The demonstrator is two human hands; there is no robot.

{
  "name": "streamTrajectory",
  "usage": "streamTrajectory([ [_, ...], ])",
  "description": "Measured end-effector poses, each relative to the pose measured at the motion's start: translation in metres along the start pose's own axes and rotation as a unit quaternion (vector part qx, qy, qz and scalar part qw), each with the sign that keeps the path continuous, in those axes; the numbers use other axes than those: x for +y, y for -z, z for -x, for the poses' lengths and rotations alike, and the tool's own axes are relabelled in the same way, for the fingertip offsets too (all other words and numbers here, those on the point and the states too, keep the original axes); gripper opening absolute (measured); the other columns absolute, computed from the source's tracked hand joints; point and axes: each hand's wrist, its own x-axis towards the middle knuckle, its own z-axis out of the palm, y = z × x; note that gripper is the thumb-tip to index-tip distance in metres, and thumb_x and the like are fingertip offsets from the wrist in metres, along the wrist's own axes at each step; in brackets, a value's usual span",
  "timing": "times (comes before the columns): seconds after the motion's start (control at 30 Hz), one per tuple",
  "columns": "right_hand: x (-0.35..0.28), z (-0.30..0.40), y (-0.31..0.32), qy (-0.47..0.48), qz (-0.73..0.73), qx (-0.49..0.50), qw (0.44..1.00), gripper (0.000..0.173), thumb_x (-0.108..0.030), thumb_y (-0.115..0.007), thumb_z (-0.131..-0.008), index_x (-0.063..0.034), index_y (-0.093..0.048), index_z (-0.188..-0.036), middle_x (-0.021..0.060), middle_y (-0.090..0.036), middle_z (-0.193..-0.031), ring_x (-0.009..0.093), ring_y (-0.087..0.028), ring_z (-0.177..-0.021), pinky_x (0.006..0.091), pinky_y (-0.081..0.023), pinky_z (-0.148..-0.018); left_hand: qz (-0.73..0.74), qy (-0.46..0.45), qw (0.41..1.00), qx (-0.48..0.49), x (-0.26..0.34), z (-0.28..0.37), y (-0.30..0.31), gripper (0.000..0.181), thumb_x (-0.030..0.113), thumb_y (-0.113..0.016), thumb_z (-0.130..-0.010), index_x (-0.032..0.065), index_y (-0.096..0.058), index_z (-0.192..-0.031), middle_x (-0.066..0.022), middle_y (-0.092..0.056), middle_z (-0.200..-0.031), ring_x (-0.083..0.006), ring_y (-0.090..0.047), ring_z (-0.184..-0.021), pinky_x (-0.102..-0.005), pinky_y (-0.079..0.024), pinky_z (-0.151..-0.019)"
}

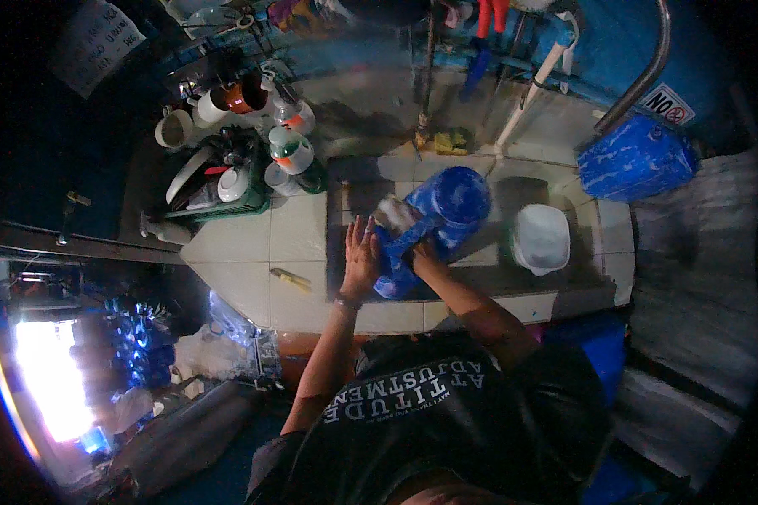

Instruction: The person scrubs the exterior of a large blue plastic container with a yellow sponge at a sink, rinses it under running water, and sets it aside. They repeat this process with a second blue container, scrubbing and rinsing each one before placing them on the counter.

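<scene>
A wet blue plastic water container (445, 208) lies tilted in the tiled sink (480, 278), its round end facing up and right. My right hand (426, 257) is closed around the container's handle part, its fingers partly hidden by the blue plastic. Against the left side of the container rests my left hand (361, 255), flat, with its fingers stretched out and slightly apart. Just above those fingertips, a pale, foamy-looking patch (395, 213) sits by the container; whether it is suds or a cloth is unclear. To the right stands a white plastic tub (542, 238) in the sink.
A green dish rack (240, 205) holds dishes and utensils at left, beside several bottles (292, 151) and mugs (175, 128). A yellow-handled tool (290, 278) lies on the tiled counter (246, 243). A yellow sponge (451, 143) sits behind the sink. Another blue container (638, 158) stands at right.
</scene>
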Motion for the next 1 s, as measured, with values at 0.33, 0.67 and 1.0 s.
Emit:
streamTrajectory([
  [0.33,-0.016,0.023,0.014,-0.013,0.363,-0.057,0.93,0.033,-0.009,-0.06,-0.073,-0.002,-0.064,-0.106,0.0165,-0.055,-0.12,0.037,-0.041,-0.12,0.0534,-0.032,-0.097,0.052,0.171,0.982,-0.067,0.001,-0.012,0.006,0.036,0.013,-0.039,-0.094,0.004,-0.045,-0.129,-0.0205,-0.053,-0.116,-0.0384,-0.048,-0.108,-0.0459,-0.037,-0.094],
  [0.67,0.016,0.063,0.142,-0.084,-0.155,0.202,0.963,0.027,-0.011,-0.051,-0.085,-0.0045,-0.06,-0.11,0.0117,-0.06,-0.109,0.027,-0.055,-0.105,0.0371,-0.041,-0.093,0.015,0.136,0.971,-0.197,0.05,-0.043,0.006,0.035,0.027,-0.046,-0.092,0.0059,-0.054,-0.118,-0.0179,-0.062,-0.103,-0.0341,-0.058,-0.099,-0.0481,-0.041,-0.092],
  [1.0,0.007,-0.098,0.174,-0.047,0.21,-0.192,0.958,0.017,-0.022,-0.058,-0.076,-0.0064,-0.065,-0.079,0.0172,-0.064,-0.083,0.034,-0.061,-0.077,0.0456,-0.048,-0.07,-0.135,0.217,0.939,-0.232,0.091,-0.061,-0.044,0.02,0.021,-0.053,-0.079,0.0071,-0.065,-0.072,-0.0158,-0.066,-0.072,-0.0336,-0.066,-0.065,-0.0415,-0.052,-0.055],
])
